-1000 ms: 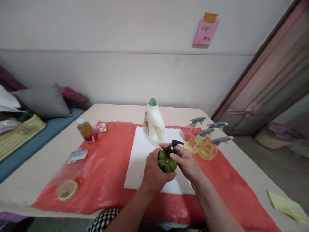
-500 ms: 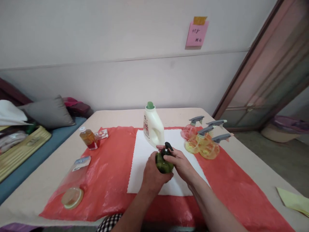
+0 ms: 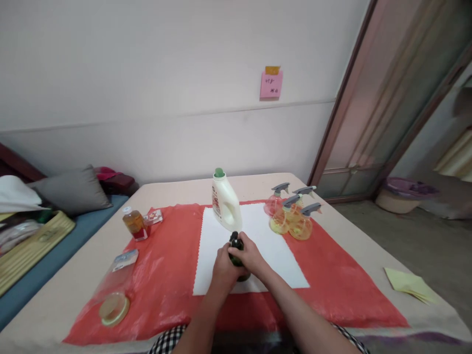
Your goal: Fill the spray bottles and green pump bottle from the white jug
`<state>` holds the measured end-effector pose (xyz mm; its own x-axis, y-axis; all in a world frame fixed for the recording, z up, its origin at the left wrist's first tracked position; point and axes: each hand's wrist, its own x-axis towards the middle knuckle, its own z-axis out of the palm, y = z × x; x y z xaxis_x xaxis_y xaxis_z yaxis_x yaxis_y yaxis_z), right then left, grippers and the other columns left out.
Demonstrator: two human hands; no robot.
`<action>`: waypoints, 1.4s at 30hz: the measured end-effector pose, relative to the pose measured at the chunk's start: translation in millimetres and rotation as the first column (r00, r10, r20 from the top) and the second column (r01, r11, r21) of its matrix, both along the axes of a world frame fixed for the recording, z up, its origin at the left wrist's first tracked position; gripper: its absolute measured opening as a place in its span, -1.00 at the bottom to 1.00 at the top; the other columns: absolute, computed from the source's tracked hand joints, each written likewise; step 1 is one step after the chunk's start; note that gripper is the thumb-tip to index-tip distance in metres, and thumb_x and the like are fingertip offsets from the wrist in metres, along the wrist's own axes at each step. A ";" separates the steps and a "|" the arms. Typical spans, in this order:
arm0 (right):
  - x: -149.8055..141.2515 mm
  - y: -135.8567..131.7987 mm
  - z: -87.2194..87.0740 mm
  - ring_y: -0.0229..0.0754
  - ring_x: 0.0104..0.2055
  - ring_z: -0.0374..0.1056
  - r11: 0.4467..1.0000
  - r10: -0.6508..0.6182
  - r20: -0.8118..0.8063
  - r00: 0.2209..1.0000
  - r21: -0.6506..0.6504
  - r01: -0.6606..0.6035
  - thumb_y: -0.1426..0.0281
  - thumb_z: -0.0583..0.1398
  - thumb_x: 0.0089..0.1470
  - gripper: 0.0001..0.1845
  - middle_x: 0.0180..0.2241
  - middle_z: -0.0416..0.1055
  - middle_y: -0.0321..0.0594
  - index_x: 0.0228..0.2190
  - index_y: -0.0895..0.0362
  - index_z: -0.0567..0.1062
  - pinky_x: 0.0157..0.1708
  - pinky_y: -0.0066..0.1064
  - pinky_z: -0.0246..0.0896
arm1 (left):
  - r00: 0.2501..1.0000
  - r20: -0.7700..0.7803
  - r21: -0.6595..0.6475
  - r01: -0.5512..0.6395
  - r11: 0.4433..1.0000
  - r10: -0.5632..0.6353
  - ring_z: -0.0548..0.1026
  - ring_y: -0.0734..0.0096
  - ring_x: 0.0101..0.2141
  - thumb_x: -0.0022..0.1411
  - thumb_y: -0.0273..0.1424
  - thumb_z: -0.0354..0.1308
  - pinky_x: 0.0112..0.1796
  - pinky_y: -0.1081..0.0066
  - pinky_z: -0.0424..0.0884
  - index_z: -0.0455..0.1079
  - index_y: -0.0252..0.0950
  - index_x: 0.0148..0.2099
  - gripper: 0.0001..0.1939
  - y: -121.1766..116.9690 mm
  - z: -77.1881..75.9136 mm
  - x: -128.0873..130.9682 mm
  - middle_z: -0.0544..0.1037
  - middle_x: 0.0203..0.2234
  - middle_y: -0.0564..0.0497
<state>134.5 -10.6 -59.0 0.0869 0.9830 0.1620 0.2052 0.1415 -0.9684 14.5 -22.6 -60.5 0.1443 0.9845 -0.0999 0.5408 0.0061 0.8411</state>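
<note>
A small dark green pump bottle stands on a white cloth in the middle of the table. My left hand wraps round its body from the left. My right hand closes over its top and black pump, hiding most of the bottle. Just behind stands a white detergent jug with a green cap.
A red plastic sheet covers the beige table. Three yellow and pink spray bottles cluster at the right. An amber bottle, a small packet and a clear bag with a lid lie left. Yellow paper sits far right.
The camera has tilted up and pulled back, so the table looks smaller. My right hand has closed further over the pump head, and the black nozzle has turned out of sight.
</note>
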 end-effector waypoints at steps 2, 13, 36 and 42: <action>2.9 -13.6 -2.5 0.00 -0.16 0.41 1.000 0.028 0.065 0.997 -0.009 -0.028 0.26 0.31 -0.18 -0.71 -0.26 0.56 -0.23 -0.32 0.04 0.48 0.00 -0.09 0.28 | 0.999 -0.016 0.005 0.031 1.000 -0.031 0.56 0.13 -0.07 -0.19 -0.44 0.42 -0.12 0.31 0.44 0.26 -0.20 0.20 -0.16 -5.8 -7.7 -1.6 0.55 -0.08 -0.06; 73.2 -112.3 -13.2 0.07 0.21 0.33 0.981 0.035 0.587 0.809 -0.174 0.084 0.31 0.20 0.08 -0.46 0.15 0.42 0.07 0.10 0.17 0.46 0.21 -0.14 0.17 | 0.988 -0.153 0.060 0.034 0.998 -0.025 0.36 -0.01 0.20 0.08 -0.27 0.28 0.10 0.23 0.28 -0.08 -0.32 0.41 -0.06 -29.0 -20.7 -3.9 0.32 0.22 -0.31; 74.4 -140.8 -39.1 -0.04 0.04 0.41 0.970 0.210 0.920 0.331 -0.237 0.045 0.24 0.23 0.26 -0.69 0.01 0.47 -0.11 -0.05 0.17 0.50 0.06 -0.03 0.33 | 0.724 -0.679 0.079 0.241 0.967 -0.125 0.36 0.06 0.20 0.35 -0.22 0.04 0.14 0.17 0.22 0.42 -0.26 0.07 -0.65 -67.6 -45.1 -86.4 0.47 0.15 -0.20; 82.4 -147.7 -36.3 -0.05 0.03 0.42 0.972 0.218 0.916 0.338 -0.236 0.010 0.24 0.23 0.26 -0.69 -0.01 0.47 -0.12 -0.06 0.17 0.50 0.04 -0.04 0.36 | 0.706 -0.704 0.153 0.258 0.954 -0.078 0.27 0.05 0.28 0.36 -0.21 0.07 0.21 0.09 0.12 0.34 -0.23 0.21 -0.57 -79.8 -50.1 -90.9 0.35 0.28 -0.21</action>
<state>216.9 -158.3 -95.3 -0.1128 0.9886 -0.0992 0.9823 0.0960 -0.1611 -76.4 -102.4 -110.6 0.2896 0.9569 -0.0204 0.9382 -0.2796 0.2039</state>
